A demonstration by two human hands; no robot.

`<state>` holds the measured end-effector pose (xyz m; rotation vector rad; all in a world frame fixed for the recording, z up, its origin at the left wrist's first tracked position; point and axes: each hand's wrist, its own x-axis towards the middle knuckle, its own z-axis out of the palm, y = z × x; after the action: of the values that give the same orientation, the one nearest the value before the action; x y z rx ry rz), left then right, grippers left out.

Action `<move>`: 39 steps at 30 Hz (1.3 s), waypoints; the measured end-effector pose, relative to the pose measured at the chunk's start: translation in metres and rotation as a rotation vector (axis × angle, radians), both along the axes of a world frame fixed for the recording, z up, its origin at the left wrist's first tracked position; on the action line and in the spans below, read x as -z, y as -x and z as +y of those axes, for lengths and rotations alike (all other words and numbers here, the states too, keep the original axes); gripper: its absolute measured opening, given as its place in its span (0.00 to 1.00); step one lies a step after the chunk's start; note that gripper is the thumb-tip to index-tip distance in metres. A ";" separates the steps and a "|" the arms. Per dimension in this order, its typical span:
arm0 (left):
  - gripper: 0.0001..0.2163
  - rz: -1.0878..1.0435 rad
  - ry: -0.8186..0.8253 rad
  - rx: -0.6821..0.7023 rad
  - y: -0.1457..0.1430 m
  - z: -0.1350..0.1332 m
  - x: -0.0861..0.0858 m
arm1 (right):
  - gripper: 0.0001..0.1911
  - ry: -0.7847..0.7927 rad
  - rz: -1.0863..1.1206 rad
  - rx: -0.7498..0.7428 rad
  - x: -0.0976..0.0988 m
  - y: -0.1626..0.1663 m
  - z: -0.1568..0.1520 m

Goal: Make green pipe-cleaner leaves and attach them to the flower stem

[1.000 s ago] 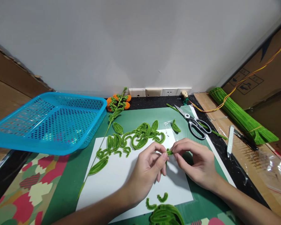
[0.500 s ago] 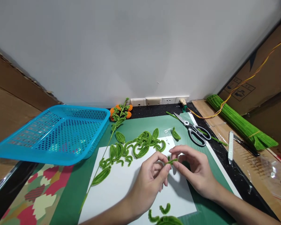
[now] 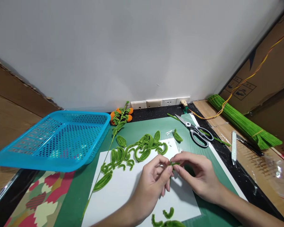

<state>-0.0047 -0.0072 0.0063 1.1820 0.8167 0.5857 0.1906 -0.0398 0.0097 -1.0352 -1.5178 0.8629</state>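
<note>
A short green pipe cleaner (image 3: 173,163) is pinched between the fingertips of my left hand (image 3: 153,181) and my right hand (image 3: 198,175), which nearly meet over the white sheet (image 3: 118,201). Most of the piece hides behind my fingers. Beyond my hands lies a cluster of bent green pipe-cleaner leaves and curls (image 3: 143,153). A single leaf (image 3: 177,135) rests farther back. Close to me, a small green curl (image 3: 168,213) lies above a larger green piece (image 3: 172,223) cut off by the frame edge.
A blue perforated basket (image 3: 71,162) stands at the left. An orange-flowered stem (image 3: 119,123) lies beside it. Open-bladed scissors (image 3: 194,130) lie at the back right, with a tied bundle of green pipe cleaners (image 3: 243,121) farther right. A yellow-orange cord (image 3: 241,85) crosses there.
My right fingers have closed in nearer to my left fingertips, covering more of the small green piece. The view has shifted slightly; the other items rest where they were.
</note>
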 end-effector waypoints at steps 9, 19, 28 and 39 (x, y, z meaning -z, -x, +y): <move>0.15 -0.075 0.024 -0.014 -0.002 0.001 -0.006 | 0.11 -0.138 -0.042 -0.089 0.003 -0.009 0.007; 0.14 -0.107 0.044 0.019 0.000 0.002 -0.007 | 0.09 -0.218 -0.132 -0.064 0.003 -0.015 0.010; 0.12 -0.133 0.039 -0.017 -0.003 0.001 -0.002 | 0.04 -0.127 -0.130 0.037 0.002 -0.012 0.008; 0.12 -0.003 -0.050 -0.059 -0.003 -0.001 -0.002 | 0.06 -0.150 -0.214 0.092 0.000 -0.006 0.004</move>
<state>-0.0020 -0.0080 0.0080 1.2060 0.8408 0.6592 0.1962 -0.0359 0.0094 -1.1042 -1.6720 0.5790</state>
